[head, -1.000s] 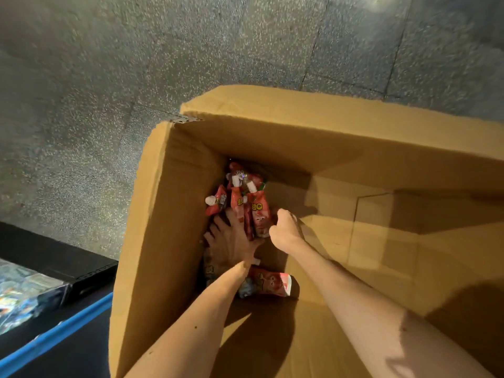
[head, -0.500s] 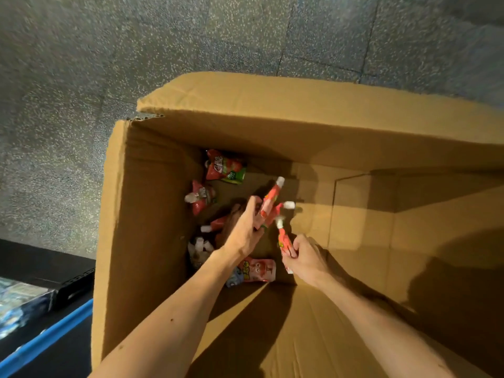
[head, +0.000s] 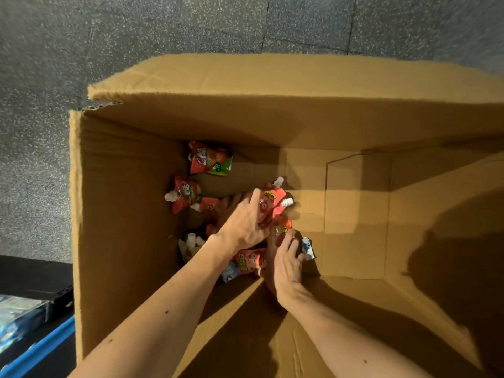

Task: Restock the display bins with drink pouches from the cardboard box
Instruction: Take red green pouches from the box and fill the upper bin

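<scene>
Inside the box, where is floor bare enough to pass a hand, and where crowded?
In the cardboard box, the floor's right half is bare, from the right hand to the right wall, plus the near strip under the forearms. Crowded: the left side, where drink pouches cluster around the left hand.

A large brown cardboard box (head: 131, 214) was set open on the grey speckled floor (head: 109, 36), with a blue rail (head: 38, 347) seen outside the box's left wall. All the pouches were gathered in the box's left half. A red-and-green flat drink pouch (head: 210, 158) was laid nearest the box's far wall, and a red spouted pouch (head: 185, 193) by its left wall. Toward the box's middle, a bundle of red pouches (head: 274, 199) was gripped by the left hand (head: 245, 222). Just nearer, the right hand (head: 283, 263) was laid over a single red pouch (head: 282, 227).
</scene>
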`<state>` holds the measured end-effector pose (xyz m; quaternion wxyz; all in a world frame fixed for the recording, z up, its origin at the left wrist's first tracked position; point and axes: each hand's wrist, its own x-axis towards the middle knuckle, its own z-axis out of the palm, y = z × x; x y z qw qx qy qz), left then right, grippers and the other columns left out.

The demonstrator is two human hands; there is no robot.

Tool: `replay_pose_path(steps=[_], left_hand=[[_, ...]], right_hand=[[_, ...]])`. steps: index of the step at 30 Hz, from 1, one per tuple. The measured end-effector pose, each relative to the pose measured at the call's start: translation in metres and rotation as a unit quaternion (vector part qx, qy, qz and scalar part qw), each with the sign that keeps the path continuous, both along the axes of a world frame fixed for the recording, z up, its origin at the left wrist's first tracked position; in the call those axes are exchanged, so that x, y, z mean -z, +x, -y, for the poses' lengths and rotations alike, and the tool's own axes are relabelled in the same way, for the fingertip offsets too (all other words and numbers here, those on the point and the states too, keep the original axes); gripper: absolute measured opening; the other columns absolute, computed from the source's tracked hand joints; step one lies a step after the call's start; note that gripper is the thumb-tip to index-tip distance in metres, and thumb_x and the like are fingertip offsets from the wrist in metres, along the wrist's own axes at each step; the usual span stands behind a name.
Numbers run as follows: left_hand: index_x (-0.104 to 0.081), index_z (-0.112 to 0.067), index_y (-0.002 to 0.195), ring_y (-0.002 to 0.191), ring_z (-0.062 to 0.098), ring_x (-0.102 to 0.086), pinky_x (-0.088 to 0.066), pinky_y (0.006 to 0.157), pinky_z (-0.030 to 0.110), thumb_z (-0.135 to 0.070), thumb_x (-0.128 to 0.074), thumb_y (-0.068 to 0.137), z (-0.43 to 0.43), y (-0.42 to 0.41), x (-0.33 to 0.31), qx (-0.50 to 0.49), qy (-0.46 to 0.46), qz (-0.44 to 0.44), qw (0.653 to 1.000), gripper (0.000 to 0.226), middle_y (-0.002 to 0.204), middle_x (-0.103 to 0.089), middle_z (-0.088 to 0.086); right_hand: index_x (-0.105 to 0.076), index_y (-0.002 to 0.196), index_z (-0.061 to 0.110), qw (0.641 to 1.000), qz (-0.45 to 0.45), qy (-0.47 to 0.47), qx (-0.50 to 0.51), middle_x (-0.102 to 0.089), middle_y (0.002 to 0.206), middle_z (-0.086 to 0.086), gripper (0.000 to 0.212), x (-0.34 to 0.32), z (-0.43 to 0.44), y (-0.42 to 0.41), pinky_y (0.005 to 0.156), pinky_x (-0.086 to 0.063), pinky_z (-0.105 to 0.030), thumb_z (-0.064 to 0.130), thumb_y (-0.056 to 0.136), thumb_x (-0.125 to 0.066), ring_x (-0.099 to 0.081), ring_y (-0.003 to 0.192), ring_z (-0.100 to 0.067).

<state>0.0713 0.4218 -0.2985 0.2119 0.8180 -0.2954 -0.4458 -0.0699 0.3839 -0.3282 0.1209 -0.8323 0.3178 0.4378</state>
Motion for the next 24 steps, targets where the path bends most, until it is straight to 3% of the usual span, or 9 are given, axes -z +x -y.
replay_pose_path(steps=[1,3,5,7,12,14,16,20,24], left_hand=[[-0.036,-0.004,0.135,0.112,0.034,-0.052,-0.032,0.094,0.034,-0.03,-0.07,0.086,0.002,-0.003,-0.003,0.057,0.03,0.034,0.997,0.065,0.125,-0.051,0.016],[-0.021,-0.013,0.15,0.131,0.034,-0.037,-0.016,0.103,0.031,-0.038,-0.07,0.084,0.006,-0.006,-0.006,0.148,0.071,0.102,0.981,0.087,0.144,-0.032,0.013],[0.0,-0.025,0.158,0.14,0.035,-0.027,-0.008,0.109,0.03,-0.043,-0.071,0.085,0.007,-0.01,-0.003,0.202,0.117,0.078,0.969,0.104,0.157,-0.014,0.015],[0.007,-0.034,0.157,0.142,0.036,-0.027,-0.016,0.116,0.039,-0.046,-0.072,0.085,0.007,-0.015,0.003,0.234,0.149,0.083,0.957,0.108,0.159,-0.005,0.02],[-0.013,-0.029,0.157,0.136,0.037,-0.032,-0.033,0.111,0.042,-0.033,-0.051,0.099,0.012,-0.025,0.019,0.212,0.139,0.16,0.954,0.069,0.154,-0.019,0.023],[-0.035,-0.025,0.152,0.128,0.039,-0.041,-0.04,0.106,0.042,-0.031,-0.048,0.099,0.014,-0.023,0.02,0.176,0.104,0.165,0.965,0.054,0.146,-0.031,0.023],[-0.062,-0.02,0.132,0.113,0.041,-0.054,-0.046,0.097,0.042,-0.031,-0.048,0.095,0.014,-0.017,0.018,0.126,0.044,0.176,0.975,0.04,0.133,-0.046,0.023],[-0.07,-0.006,0.112,0.108,0.035,-0.06,-0.045,0.094,0.035,-0.017,-0.067,0.089,0.003,-0.012,0.014,0.046,0.015,0.093,0.995,0.025,0.125,-0.057,0.02],[-0.074,-0.005,0.082,0.086,0.031,-0.066,-0.038,0.071,0.028,-0.009,-0.074,0.081,-0.002,-0.015,-0.009,-0.073,-0.004,0.053,0.996,0.004,0.09,-0.073,0.012]], right_hand=[[-0.051,0.133,-0.006,1.0,0.011,0.01,-0.026,-0.05,0.13,-0.026,0.068,0.001,0.002,-0.002,0.068,-0.058,-0.045,0.006,0.074,-0.081,-0.063,0.103,-0.033],[-0.057,0.127,0.002,0.997,0.039,0.004,-0.062,-0.042,0.139,-0.03,0.039,-0.002,0.014,-0.008,0.077,-0.057,-0.048,0.003,0.089,-0.064,-0.057,0.112,-0.038],[-0.045,0.138,0.017,0.993,0.077,0.009,-0.093,-0.027,0.15,-0.03,0.041,0.002,0.028,-0.015,0.092,-0.05,-0.05,0.004,0.1,-0.041,-0.044,0.125,-0.041],[-0.037,0.139,0.026,0.991,0.09,0.008,-0.101,-0.025,0.15,-0.027,0.038,0.0,0.043,-0.017,0.095,-0.047,-0.051,0.013,0.104,-0.04,-0.042,0.126,-0.041],[-0.031,0.143,0.027,0.991,0.076,0.041,-0.099,-0.021,0.151,-0.024,0.044,-0.006,0.072,-0.014,0.103,-0.043,-0.052,0.016,0.102,-0.045,-0.036,0.134,-0.04],[-0.031,0.145,0.026,0.993,0.075,0.067,-0.069,-0.024,0.148,-0.022,0.052,-0.01,0.083,-0.016,0.103,-0.045,-0.051,0.012,0.1,-0.051,-0.036,0.133,-0.037],[-0.029,0.148,0.027,0.993,0.063,0.081,-0.049,-0.029,0.144,-0.02,0.058,-0.014,0.094,-0.02,0.102,-0.047,-0.048,0.013,0.098,-0.056,-0.039,0.131,-0.035],[-0.019,0.155,0.037,0.988,0.061,0.109,0.089,-0.036,0.143,-0.017,0.067,-0.029,0.118,-0.024,0.098,-0.046,-0.045,0.029,0.099,-0.056,-0.049,0.125,-0.037],[-0.04,0.144,0.035,0.958,0.065,0.158,0.23,-0.054,0.131,-0.009,0.05,-0.051,0.127,-0.031,0.097,-0.048,-0.042,0.036,0.097,-0.059,-0.057,0.114,-0.027]])
